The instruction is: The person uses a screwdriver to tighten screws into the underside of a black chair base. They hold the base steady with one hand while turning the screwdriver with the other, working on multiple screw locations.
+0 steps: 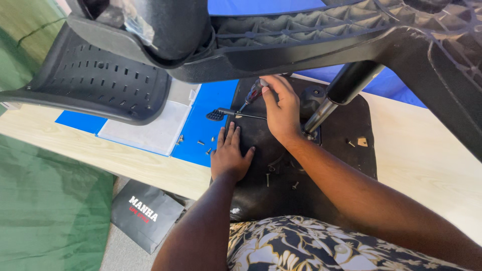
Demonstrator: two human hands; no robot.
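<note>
Right grip [281,108] clutches a slim screwdriver [252,94]; left grip [228,155] (flat, open) presses the matte black seat underside [351,125].

black perforated chair back [95,80], clear plastic sheet [148,131], black paper bag [145,213], green carpet [50,216]

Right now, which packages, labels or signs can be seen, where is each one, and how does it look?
Flat black rectangular paper bag: on the floor under the table edge, left of the person's left arm; white and red printed lettering.
Clear plastic bag: top left, against the black chair part; crumpled, transparent.
Flat translucent plastic packet: on the blue sheet, under the black perforated chair back; rectangular, pale.
</note>
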